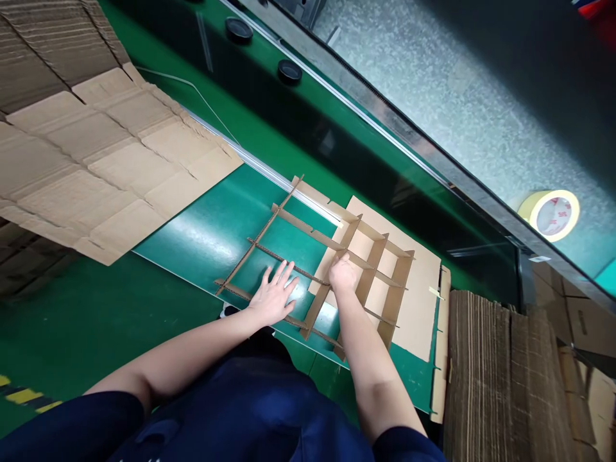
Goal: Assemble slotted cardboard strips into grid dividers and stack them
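Our left hand (273, 298) lies open over the cardboard divider (376, 269) on the table (197, 224); our right hand (343, 273) curls against it, grip hidden. We see four cross-strips (399, 295) fitted; vacant notches (312, 230) suggest another remains.

1 left hand (274, 296) plus 1 right hand (342, 274), so 2 hands total; 1 grid (372, 274), 3 by 3, made of 4 long strips (298, 223) and 4 cross strips (315, 313), so 8 strips; 1 counter (192, 218). Flat stock: 1 pale sheet (421, 308), at least 1 creased board (135, 160), at least 1 slotted edge piece (441, 346), at least 1 right stack (486, 378) of cardboard, layers too tight to count. Rest: 1 tape roll (553, 215), at least 1 tape bit (436, 292), at least 2 black discs (289, 71), 2 navy sleeves (407, 443).
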Tool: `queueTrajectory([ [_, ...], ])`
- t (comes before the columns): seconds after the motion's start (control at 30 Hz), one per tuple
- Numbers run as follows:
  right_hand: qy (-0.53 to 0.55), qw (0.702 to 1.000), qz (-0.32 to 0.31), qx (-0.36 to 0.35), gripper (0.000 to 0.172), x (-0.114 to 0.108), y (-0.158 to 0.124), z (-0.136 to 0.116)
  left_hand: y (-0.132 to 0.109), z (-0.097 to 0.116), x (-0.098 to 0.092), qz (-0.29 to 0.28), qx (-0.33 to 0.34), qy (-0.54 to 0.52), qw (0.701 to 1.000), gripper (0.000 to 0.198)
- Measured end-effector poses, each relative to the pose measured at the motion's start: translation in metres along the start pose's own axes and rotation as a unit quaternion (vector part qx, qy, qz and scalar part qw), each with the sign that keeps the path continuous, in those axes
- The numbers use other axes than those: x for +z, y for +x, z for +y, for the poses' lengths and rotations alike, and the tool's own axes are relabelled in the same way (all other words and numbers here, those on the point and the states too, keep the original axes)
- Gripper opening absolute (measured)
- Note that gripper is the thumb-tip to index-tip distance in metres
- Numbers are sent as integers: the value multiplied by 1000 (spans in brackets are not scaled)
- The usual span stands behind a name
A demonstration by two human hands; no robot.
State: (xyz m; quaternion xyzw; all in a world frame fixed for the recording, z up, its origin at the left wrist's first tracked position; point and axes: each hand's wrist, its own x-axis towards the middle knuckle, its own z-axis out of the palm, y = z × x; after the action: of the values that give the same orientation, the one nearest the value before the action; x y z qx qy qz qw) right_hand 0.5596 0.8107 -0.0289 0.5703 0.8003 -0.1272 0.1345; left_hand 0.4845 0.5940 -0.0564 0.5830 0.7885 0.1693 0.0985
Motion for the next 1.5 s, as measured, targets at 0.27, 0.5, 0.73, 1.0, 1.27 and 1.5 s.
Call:
queueTrajectory([
  [0.27, 27, 971, 220, -93, 63, 28, -22, -5, -2, 8, 3, 35, -6, -40, 999, 52],
  [0.5, 103, 943, 289, -129, 58, 39, -23, 5, -2, -96, -51, 222, -83, 9, 971, 35],
  [0.73, 127, 896, 358, -229, 50, 41, -60, 10, -58, -273, -85, 279, -331, 103, 895, 38],
  [1.0, 255, 900, 220, -276, 45, 37, -113, -40, -59, -247, -104, 414, -228, -6, 881, 50],
  [1.27, 446, 853, 24, -268, 38, 7, -161, -106, -30, -55, -92, 239, -14, -249, 939, 52],
  [1.5, 240, 963, 86, -82, 32, -11, -106, -57, -7, -77, -38, 86, -56, -44, 994, 54],
])
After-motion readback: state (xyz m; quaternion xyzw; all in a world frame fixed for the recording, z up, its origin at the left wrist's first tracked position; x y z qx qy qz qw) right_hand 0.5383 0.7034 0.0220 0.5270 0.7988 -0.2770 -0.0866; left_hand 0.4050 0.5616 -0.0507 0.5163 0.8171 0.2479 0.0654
